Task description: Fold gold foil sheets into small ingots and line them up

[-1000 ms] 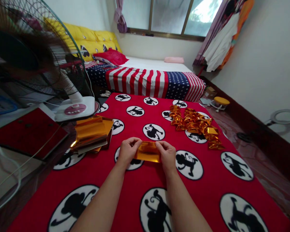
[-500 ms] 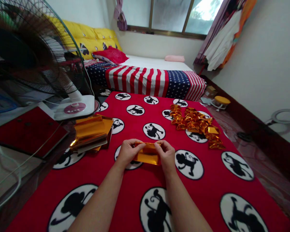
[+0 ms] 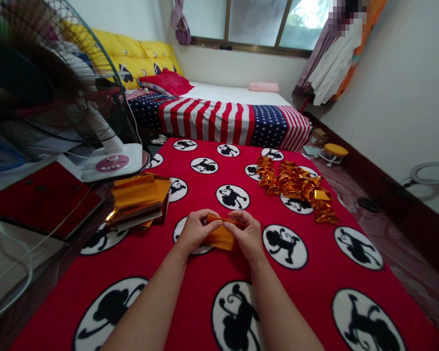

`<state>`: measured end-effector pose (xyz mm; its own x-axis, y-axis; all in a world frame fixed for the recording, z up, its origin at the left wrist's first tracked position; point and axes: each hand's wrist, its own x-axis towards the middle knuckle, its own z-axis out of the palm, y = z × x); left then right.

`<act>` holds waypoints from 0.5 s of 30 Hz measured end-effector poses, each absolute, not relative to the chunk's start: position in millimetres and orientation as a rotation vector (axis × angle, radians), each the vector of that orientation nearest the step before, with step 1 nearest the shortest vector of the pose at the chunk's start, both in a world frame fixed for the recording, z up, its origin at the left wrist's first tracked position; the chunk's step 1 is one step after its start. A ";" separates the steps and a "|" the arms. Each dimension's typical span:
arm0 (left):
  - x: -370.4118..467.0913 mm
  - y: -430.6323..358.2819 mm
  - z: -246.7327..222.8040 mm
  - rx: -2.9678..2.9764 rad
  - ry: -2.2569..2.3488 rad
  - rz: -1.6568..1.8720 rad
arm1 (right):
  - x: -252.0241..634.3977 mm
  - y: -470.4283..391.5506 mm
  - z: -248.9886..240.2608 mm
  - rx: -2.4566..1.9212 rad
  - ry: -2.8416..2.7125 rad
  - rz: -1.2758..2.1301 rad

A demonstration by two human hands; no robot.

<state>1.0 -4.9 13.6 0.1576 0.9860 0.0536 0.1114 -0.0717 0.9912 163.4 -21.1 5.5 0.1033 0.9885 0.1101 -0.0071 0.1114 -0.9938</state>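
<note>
Hiding behind the fingers, the side ends of the gold foil sheet [image 3: 221, 240] could not be made out; the electric fan [image 3: 25, 83], well left of the grip, was cut off. The left hand [image 3: 198, 230] and right hand [image 3: 248, 233] pinched the sheet, thumb tips close together near its far edge. Below the grip spread a red monkey-print blanket [image 3: 201, 292], with a foil stack [image 3: 137, 195] to its left, folded foil pieces [image 3: 294, 178] beyond to its right, and a bed [image 3: 223, 92] farther ahead.

Glossy metallic-looking paper sheet [image 3: 221, 240], shiny creased folded pieces [image 3: 298, 183]; matt cloth cover [image 3: 190, 312], smooth plastic fan base [image 3: 129, 159]
</note>
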 end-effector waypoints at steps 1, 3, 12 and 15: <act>0.7 -5.3 14.3 1.387 1.129 1.075 | 164.0 -21.0 5.0 -1.160 -1.167 1.062; 0.0 -5.9 15.1 1.342 1.096 1.052 | 164.9 -21.2 4.8 -1.154 -1.160 1.068; -2.4 -3.1 11.6 1.333 1.085 1.050 | 162.6 -23.5 8.7 -1.136 -1.178 1.099; -2.5 -2.9 15.2 1.359 1.109 0.994 | 163.3 -22.9 7.9 -1.148 -1.178 1.110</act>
